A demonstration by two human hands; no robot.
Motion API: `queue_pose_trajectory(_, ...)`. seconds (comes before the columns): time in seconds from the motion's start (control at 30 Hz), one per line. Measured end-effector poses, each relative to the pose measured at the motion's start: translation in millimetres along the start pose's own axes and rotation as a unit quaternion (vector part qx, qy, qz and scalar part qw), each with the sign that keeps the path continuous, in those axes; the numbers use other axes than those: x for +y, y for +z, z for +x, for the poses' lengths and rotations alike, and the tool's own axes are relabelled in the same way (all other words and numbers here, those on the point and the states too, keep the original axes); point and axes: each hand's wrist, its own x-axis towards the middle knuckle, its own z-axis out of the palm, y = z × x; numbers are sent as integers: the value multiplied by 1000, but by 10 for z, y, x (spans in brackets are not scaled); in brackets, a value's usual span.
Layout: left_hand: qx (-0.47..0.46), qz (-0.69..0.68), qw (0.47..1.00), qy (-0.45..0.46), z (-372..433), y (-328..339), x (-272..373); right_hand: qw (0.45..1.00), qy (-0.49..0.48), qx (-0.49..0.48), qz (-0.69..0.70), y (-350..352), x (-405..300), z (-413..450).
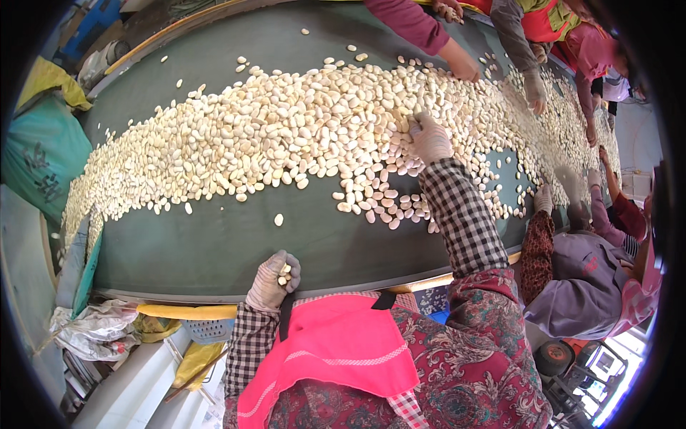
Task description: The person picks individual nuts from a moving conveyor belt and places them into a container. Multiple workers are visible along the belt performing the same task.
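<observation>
A thick band of large white beans runs across a dark green sorting belt in front of me. My left hand, in a pale glove, is curled around several beans near the belt's front edge. Farther out, my gloved right hand reaches into the band, its fingertips touching the beans; whether it grips any is hidden. Looser beans lie just left of my right forearm. One single bean sits apart, above my left hand.
Co-workers' hands reach in from the far side and from the right. Beans spill off the belt's left end beside a green sack. Below the front edge are a grey perforated basket and a yellow sack.
</observation>
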Motion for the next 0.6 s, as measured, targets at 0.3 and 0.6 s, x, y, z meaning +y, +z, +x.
queue_pose_trajectory(0.3,-31,-9,999,-17,-12,-214,124,1000,-8,6,18,426,-127,-517)
queue_pose_trajectory(0.6,-21,-14,1000,-2,-87,-410,257,961,-26,-50,272,491,-357,-1005)
